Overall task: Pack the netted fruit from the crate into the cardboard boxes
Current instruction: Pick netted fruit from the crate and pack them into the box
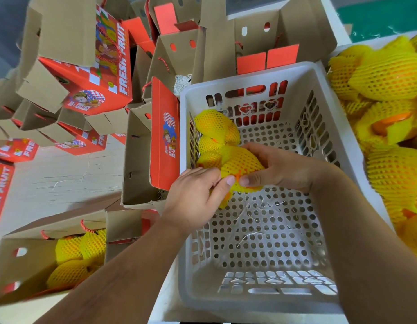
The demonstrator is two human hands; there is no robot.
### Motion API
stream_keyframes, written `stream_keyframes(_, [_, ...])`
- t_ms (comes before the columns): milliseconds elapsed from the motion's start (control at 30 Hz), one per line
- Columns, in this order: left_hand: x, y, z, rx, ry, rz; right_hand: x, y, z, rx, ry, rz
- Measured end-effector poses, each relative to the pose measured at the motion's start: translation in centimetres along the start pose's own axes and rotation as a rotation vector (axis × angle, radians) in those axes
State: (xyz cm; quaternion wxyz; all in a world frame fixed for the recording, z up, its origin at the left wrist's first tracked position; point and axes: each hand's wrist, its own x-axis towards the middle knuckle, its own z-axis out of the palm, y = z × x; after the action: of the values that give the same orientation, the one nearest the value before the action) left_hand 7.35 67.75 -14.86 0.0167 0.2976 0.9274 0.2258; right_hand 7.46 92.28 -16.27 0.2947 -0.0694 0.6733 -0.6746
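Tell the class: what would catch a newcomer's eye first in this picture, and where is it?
Bright yellow netted fruit, held by the left hand and right hand over the white crate at centre. A heap of netted fruit fills the right edge. Red "FRESH FRUIT" cardboard boxes crowd the upper left.

Yellow-netted fruit point(240, 163) lay clustered against the left wall of the white perforated crate point(261, 230). Open red-and-brown cardboard boxes point(137, 160) stood left; one box point(22, 265) held netted fruit.
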Motion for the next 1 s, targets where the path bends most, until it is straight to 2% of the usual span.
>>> stream_keyframes(200, [-0.1,-0.2,-0.1,-0.041,-0.043,0.002,0.4,0.2,0.0,-0.07,0.097,0.053])
stream_keyframes(433, [0.2,0.3,-0.1,0.059,-0.034,-0.012,0.1,-0.8,0.3,-0.326,0.04,0.031])
stream_keyframes(600, [0.1,0.1,-0.6,-0.065,-0.052,0.005,-1.3,-1.4,1.0,-0.185,0.166,-0.007])
stream_keyframes(767, [-0.1,3.1,-1.4,-0.534,0.064,-0.259,-3.0,-1.0,3.8,-0.084,0.39,-0.025])
stream_keyframes(867, [-0.5,5.1,-0.7,-0.653,0.153,-0.448,-3.4,0.7,6.1,0.102,0.501,-0.062])
stream_keyframes(1000, [-1.4,5.7,0.1,-0.763,0.171,-0.628,-2.7,1.6,7.7,0.101,0.543,-0.085])
